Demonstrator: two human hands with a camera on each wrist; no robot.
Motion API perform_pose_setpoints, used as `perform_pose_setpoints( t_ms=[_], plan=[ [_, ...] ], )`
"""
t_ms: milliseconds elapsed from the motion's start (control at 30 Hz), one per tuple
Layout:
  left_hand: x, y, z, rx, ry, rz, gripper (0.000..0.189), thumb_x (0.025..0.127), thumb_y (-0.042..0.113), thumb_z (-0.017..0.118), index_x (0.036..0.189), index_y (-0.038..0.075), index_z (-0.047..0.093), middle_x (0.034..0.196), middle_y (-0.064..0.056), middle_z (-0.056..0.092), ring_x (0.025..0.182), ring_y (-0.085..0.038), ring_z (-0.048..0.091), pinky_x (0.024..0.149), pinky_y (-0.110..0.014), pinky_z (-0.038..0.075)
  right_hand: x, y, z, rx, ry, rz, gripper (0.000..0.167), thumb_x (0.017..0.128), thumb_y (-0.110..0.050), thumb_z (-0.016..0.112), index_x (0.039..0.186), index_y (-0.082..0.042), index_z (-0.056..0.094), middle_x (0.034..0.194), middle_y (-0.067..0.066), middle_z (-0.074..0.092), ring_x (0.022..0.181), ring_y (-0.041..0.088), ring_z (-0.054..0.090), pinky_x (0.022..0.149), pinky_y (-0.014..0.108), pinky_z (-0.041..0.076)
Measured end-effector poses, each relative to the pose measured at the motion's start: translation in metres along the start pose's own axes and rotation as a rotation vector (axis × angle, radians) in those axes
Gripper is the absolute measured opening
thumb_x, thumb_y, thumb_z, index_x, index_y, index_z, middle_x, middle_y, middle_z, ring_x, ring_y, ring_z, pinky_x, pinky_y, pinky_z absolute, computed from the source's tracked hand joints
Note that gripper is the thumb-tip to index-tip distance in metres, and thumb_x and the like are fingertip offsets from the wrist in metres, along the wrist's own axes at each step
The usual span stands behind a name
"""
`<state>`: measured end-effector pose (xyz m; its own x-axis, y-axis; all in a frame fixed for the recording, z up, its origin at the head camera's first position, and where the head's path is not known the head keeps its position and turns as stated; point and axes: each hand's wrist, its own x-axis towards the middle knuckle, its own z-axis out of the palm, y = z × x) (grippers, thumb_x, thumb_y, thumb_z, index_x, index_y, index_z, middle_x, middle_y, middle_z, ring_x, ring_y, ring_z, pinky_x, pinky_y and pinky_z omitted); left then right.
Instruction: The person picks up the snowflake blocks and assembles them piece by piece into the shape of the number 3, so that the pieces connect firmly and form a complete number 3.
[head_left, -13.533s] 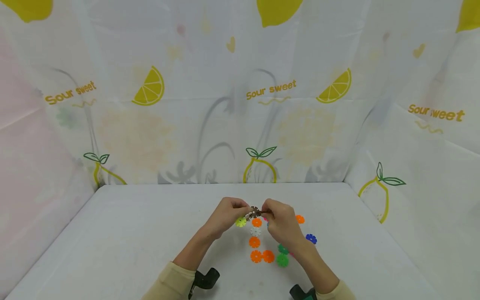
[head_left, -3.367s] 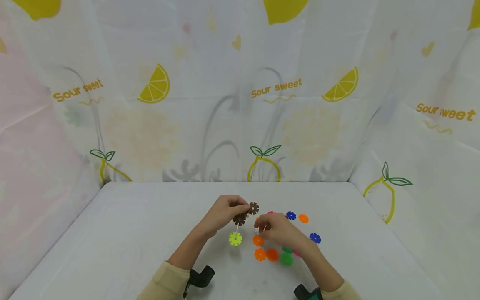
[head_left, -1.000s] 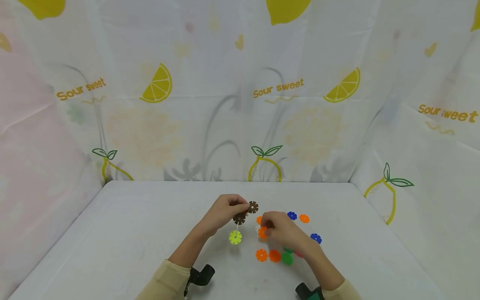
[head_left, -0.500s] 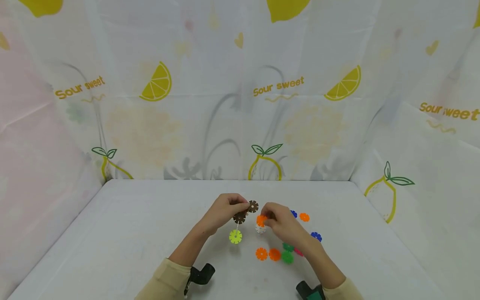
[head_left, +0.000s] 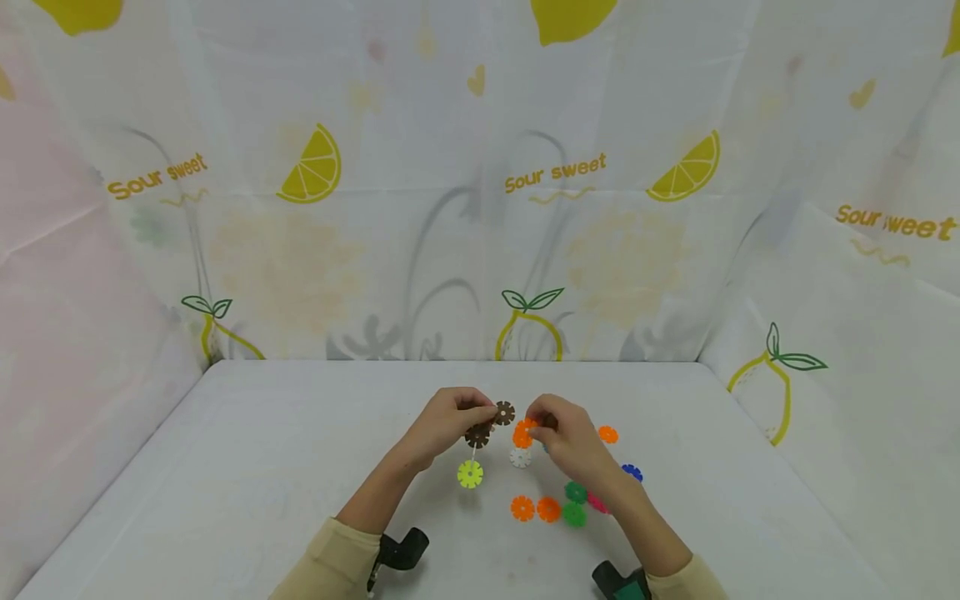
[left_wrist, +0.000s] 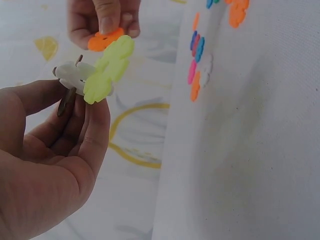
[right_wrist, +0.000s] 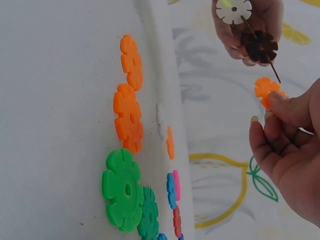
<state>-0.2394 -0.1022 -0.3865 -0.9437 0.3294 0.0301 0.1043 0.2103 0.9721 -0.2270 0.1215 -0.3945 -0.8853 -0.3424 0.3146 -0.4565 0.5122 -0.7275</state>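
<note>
My left hand holds a joined cluster of notched flower-shaped plastic discs above the table. In it are brown discs, a white disc and a yellow disc that hangs lowest. My right hand pinches an orange disc between thumb and fingers, just right of the cluster. In the right wrist view a brown disc seen edge-on points towards the orange disc; a small gap seems to separate them. My left fingers hide part of the cluster.
Loose discs lie on the white table under and around my right hand: two orange discs, green discs, a white disc, a blue disc and others. A printed curtain stands behind the table.
Over the last second my right hand has carried the orange disc upward in the head view, beside the brown discs. The left hand stays nearly still. Earlier, both hands held the brown part of the cluster.
</note>
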Motion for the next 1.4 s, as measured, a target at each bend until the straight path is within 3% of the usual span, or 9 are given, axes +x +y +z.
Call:
perform_pose_setpoints(
  t_ms=[500, 833, 1100, 1400],
  plan=[
    [0.0004, -0.0012, 0.0023, -0.008, -0.026, 0.007, 0.022, 0.096, 0.02, 0.063, 0.101, 0.0, 0.07, 0.091, -0.011, 0.07, 0.072, -0.014, 0.061, 0.069, -0.027, 0.054, -0.0002, -0.001, -0.004, 0.009, 0.162, -0.138, 0.016, 0.087, 0.003, 0.071, 0.091, -0.012, 0.066, 0.086, -0.002, 0.065, 0.076, 0.012, 0.058, 0.071, 0.021, 0.054],
    [-0.001, 0.001, 0.0043, -0.026, -0.048, -0.003, 0.02, 0.097, 0.019, 0.062, 0.101, 0.001, 0.07, 0.09, -0.009, 0.071, 0.072, -0.015, 0.063, 0.069, -0.028, 0.056, -0.0003, -0.0018, -0.0033, -0.013, 0.187, -0.185, 0.014, 0.087, 0.001, 0.072, 0.091, -0.011, 0.067, 0.086, -0.002, 0.065, 0.077, 0.01, 0.06, 0.074, 0.021, 0.056],
    [-0.0022, 0.0025, 0.006, -0.042, -0.046, 0.005, 0.022, 0.097, 0.019, 0.062, 0.1, -0.001, 0.07, 0.096, -0.021, 0.071, 0.069, -0.013, 0.062, 0.067, -0.026, 0.054, 0.0001, -0.0003, -0.0014, -0.039, 0.203, -0.252, 0.016, 0.085, 0.005, 0.072, 0.086, -0.01, 0.065, 0.084, -0.003, 0.064, 0.076, 0.007, 0.06, 0.073, 0.022, 0.057],
    [-0.0027, 0.002, 0.0073, -0.038, -0.053, 0.009, 0.019, 0.098, 0.016, 0.061, 0.098, -0.001, 0.07, 0.09, -0.014, 0.071, 0.069, -0.013, 0.061, 0.066, -0.026, 0.053, 0.001, -0.001, 0.0024, -0.015, 0.224, -0.284, 0.025, 0.081, 0.014, 0.071, 0.08, -0.01, 0.064, 0.08, -0.002, 0.064, 0.072, 0.009, 0.06, 0.07, 0.023, 0.057]
  ],
)
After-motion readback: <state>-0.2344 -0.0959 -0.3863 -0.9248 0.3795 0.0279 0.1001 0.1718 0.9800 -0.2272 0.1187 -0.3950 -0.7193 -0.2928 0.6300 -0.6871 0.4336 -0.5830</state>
